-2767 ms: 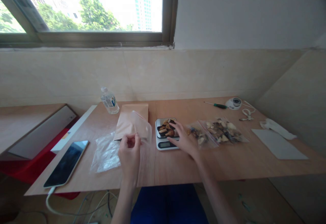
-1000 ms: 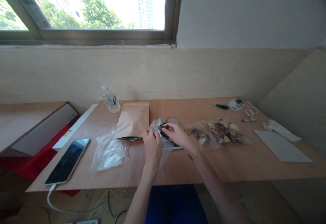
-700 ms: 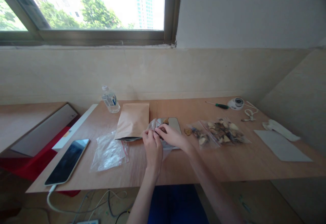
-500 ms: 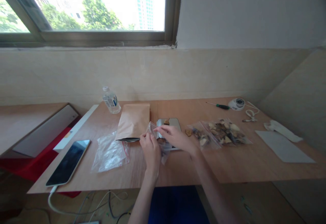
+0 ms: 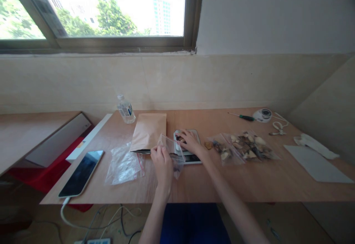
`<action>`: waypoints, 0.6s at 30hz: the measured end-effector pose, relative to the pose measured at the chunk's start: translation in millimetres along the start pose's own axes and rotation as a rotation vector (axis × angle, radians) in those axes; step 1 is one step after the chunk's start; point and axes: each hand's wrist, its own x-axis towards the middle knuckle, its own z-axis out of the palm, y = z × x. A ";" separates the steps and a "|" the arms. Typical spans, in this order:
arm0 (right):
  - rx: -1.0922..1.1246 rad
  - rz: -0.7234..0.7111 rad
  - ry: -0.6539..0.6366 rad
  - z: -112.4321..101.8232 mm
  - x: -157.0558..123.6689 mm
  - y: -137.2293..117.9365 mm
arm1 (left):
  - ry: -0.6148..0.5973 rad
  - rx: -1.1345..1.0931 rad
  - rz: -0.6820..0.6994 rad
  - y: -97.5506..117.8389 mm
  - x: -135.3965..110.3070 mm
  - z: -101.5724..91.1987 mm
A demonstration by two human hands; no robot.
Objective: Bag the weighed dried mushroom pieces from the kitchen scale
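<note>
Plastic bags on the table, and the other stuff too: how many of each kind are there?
Clear plastic bags: 4 (one in the left hand at, one empty, two filled)
Brown paper envelope: 1
Scale, under the right hand: 1
Water bottle: 1
Phone: 1
Screwdriver: 1
Total: 9

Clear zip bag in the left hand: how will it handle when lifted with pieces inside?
Probably floppy: the clear zip bag sags below the left hand, its film creased. Likely light, with only a few dark pieces inside. Its mouth may collapse if released, since only that hand holds it open beside the scale.
</note>
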 end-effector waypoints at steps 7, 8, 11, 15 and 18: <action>-0.176 0.029 0.055 -13.8 7.9 4.4 | 0.003 0.022 -0.004 1.2 3.0 -4.4; -0.194 0.050 0.071 -13.2 7.4 5.4 | -0.003 0.025 -0.007 1.5 2.9 -4.2; -0.204 0.120 0.120 -10.7 4.9 7.6 | -0.016 0.025 -0.016 2.0 1.7 -2.6; -0.068 0.216 0.211 -15.6 2.0 2.0 | -0.027 0.008 -0.034 3.0 -0.4 1.3; 0.208 0.257 0.342 -30.9 1.6 -17.5 | -0.040 -0.014 -0.045 4.4 -1.8 4.9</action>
